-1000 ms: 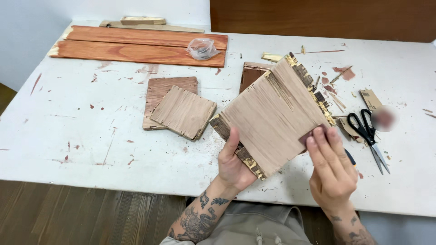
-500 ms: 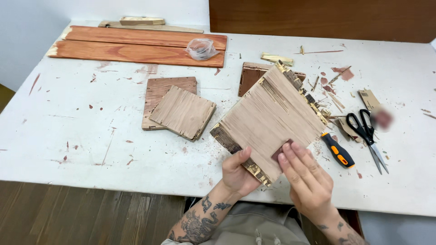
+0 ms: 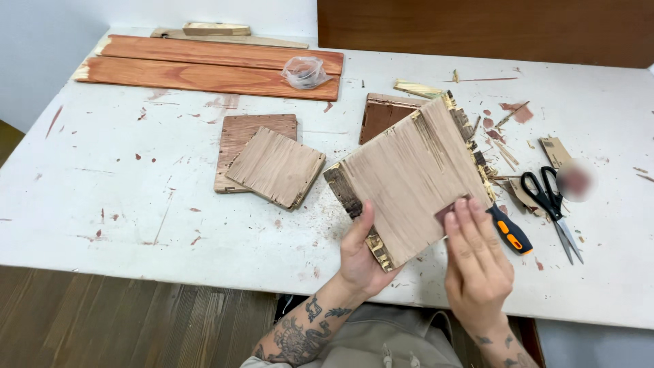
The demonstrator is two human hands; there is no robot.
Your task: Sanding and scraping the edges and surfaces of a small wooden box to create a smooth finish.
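Right now your left hand (image 3: 364,255) has a holding grip on the pale wooden panel (image 3: 412,177), thumb lying up its face near the lower edge, fingers hidden behind it. Your right hand (image 3: 477,262) lies flat, fingers together, pressing a small reddish-brown sanding pad (image 3: 451,211) against the panel's lower right corner; that grip is flat rather than curled, holding the pad by pressure. The panel sits tilted like a diamond over the near middle of the desk (image 3: 102,204), its face finely streaked with straight grain, its edges rough and splintered, with dark chipped bits along the left and right sides.

At 3 o'clock from the panel, just beside your right fingers, an orange-and-black handled tool (image 3: 509,232) lies on the desk, and further out black scissors (image 3: 552,204) lie among wood chips and slivers. At 9 o'clock two square wooden pieces (image 3: 269,160) are stacked, the upper one pale and ridged, the lower one reddish. At 12 o'clock a darker brown block (image 3: 383,112) peeks out behind the panel. Out at 10 to 11 o'clock two long red-stained planks (image 3: 204,65) lie side by side with a crumpled clear plastic bag (image 3: 304,71) on them.

The white desk is scuffed and flecked with red; open room lies at 9 o'clock near the left edge, and the near edge runs just under your wrists
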